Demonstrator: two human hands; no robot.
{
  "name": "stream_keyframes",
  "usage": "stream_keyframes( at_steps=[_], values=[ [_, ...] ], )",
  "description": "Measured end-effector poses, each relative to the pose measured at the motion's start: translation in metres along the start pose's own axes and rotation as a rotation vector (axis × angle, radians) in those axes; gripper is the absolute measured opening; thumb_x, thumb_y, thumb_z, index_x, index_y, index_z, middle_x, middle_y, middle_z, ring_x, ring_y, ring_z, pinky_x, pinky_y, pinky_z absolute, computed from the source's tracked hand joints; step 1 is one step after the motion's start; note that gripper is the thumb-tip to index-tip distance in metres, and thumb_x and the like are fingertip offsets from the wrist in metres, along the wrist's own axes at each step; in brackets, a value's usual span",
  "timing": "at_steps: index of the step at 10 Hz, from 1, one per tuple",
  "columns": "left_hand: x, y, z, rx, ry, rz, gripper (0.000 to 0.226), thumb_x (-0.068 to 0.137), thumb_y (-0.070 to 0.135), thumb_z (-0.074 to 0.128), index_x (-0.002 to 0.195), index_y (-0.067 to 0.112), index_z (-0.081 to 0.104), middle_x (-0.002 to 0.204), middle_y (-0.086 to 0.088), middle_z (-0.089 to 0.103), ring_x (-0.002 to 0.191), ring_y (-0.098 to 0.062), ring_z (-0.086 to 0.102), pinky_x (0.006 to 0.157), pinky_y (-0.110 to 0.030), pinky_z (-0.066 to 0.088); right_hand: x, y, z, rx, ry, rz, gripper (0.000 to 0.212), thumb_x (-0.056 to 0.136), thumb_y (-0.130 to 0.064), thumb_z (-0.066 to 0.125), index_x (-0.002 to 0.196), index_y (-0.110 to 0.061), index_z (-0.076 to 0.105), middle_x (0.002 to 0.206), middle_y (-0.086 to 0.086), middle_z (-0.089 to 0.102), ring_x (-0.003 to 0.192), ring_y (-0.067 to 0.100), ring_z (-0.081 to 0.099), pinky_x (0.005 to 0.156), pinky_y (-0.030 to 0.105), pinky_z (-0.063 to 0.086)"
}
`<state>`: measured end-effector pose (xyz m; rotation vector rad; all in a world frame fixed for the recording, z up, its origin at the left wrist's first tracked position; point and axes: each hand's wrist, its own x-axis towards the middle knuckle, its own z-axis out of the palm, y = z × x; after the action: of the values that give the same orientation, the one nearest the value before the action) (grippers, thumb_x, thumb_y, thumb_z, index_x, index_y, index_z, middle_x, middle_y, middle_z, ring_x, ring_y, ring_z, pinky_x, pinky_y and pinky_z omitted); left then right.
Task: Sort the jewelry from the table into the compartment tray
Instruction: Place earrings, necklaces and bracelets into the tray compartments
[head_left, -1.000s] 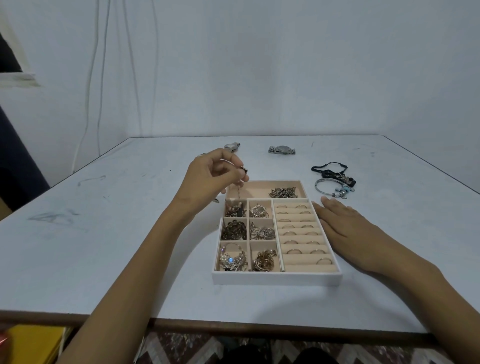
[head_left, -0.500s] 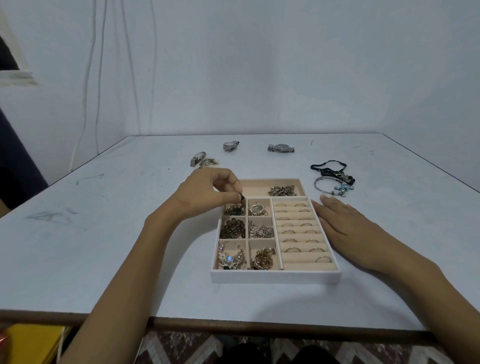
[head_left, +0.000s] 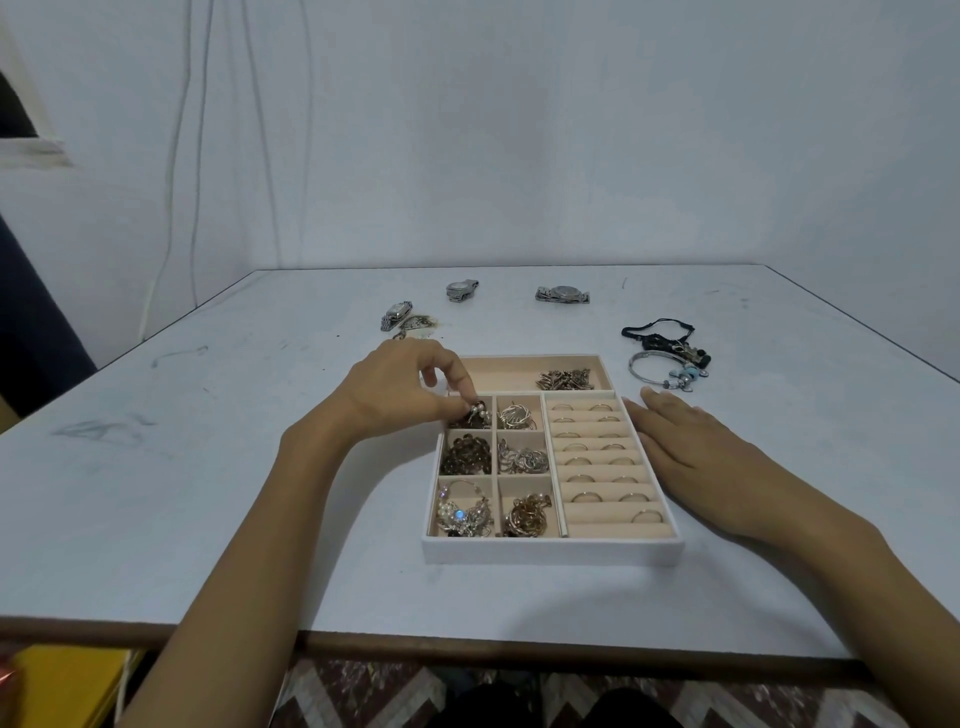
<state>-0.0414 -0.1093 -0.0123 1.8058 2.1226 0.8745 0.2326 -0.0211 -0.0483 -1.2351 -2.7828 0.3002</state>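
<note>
A white compartment tray (head_left: 550, 552) with beige lining lies in the middle of the table, and its small cells hold heaps of jewelry. Rings sit in the ring rolls (head_left: 602, 462) on its right side. My left hand (head_left: 400, 389) reaches into the far-left small cell. Its thumb and fingertips pinch a small silvery beaded piece (head_left: 479, 414) that rests on the heap there. My right hand (head_left: 696, 452) lies flat on the table against the tray's right edge.
Loose on the table beyond the tray are three silver watches (head_left: 562, 294) (head_left: 462, 290) (head_left: 396, 314) and a small chain (head_left: 418, 323). To the right lie a black cord bracelet (head_left: 660, 335) and a silver bangle with blue beads (head_left: 665, 371). The table's front edge is close to me.
My left hand has come down from above the tray's back with the small piece and lowered it into the far-left small cell. My right hand has stayed put.
</note>
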Motion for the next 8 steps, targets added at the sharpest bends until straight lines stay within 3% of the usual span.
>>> stream_keyframes(
  at_steps=[3, 5, 6, 7, 8],
  values=[
    [0.001, -0.005, -0.002, -0.065, -0.035, 0.034, 0.021, 0.060, 0.046, 0.072, 0.078, 0.034, 0.069, 0.089, 0.017, 0.068, 0.082, -0.007, 0.055, 0.076, -0.029, 0.043, 0.000, 0.000, 0.000, 0.001, -0.008, 0.000, 0.051, 0.103, -0.038, 0.014, 0.153, -0.031, 0.008, 0.162, 0.000, 0.003, 0.149, 0.012, 0.000, 0.119, 0.028, 0.003],
    [0.005, -0.021, -0.010, -0.070, 0.121, -0.050, 0.014, 0.068, 0.042, 0.059, 0.076, 0.033, 0.065, 0.085, 0.017, 0.068, 0.081, -0.007, 0.062, 0.085, -0.037, 0.048, 0.001, 0.002, 0.002, -0.007, -0.002, -0.005, 0.051, 0.103, -0.038, 0.014, 0.153, -0.030, 0.008, 0.162, 0.000, 0.004, 0.149, 0.012, 0.000, 0.120, 0.029, 0.004],
    [0.008, -0.038, -0.011, 0.056, 0.209, -0.137, 0.006, 0.082, 0.035, 0.061, 0.087, 0.037, 0.061, 0.096, 0.018, 0.063, 0.097, -0.012, 0.060, 0.084, -0.035, 0.044, 0.001, 0.002, 0.002, -0.003, 0.003, -0.011, 0.051, 0.103, -0.038, 0.014, 0.153, -0.031, 0.009, 0.162, 0.000, 0.005, 0.149, 0.012, 0.000, 0.119, 0.029, 0.004],
    [0.010, -0.050, -0.002, 0.118, 0.186, -0.172, 0.020, 0.092, 0.032, 0.055, 0.112, 0.027, 0.059, 0.121, 0.004, 0.055, 0.107, -0.019, 0.054, 0.085, -0.034, 0.039, 0.001, 0.002, 0.001, -0.003, -0.005, -0.005, 0.051, 0.103, -0.039, 0.014, 0.153, -0.032, 0.009, 0.162, -0.001, 0.004, 0.149, 0.012, -0.001, 0.120, 0.029, 0.004],
    [0.012, -0.054, 0.010, 0.166, 0.111, -0.138, 0.033, 0.098, 0.034, 0.045, 0.127, 0.021, 0.052, 0.136, -0.002, 0.049, 0.120, -0.022, 0.049, 0.099, -0.038, 0.037, 0.002, 0.001, 0.001, -0.014, -0.014, -0.009, 0.051, 0.103, -0.039, 0.013, 0.153, -0.031, 0.009, 0.162, 0.000, 0.004, 0.149, 0.013, 0.000, 0.120, 0.030, 0.006]
  ],
)
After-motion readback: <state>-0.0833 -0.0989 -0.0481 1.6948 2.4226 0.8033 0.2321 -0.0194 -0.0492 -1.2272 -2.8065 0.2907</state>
